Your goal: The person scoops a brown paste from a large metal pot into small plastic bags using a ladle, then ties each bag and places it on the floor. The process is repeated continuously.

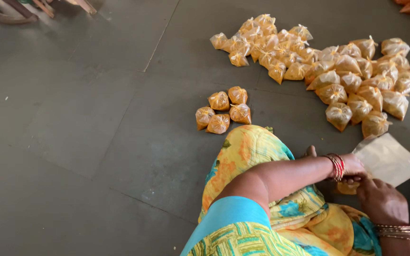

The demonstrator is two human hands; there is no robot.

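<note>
My left hand [354, 166], with red bangles on the wrist, and my right hand [380, 201], with gold bangles, meet at the lower right over my lap. Between them they pinch a small clear bag of orange-yellow powder [348, 188], mostly hidden by the fingers. My knee, draped in yellow flowered cloth [247, 151], lies in front of me on the grey floor.
Several tied powder bags form a small cluster [221, 114] by my knee. A large pile of the same bags [333, 61] spreads across the upper right. A pale flat sheet [390, 159] lies beside my hands. Wooden furniture legs [15, 12] stand at top left.
</note>
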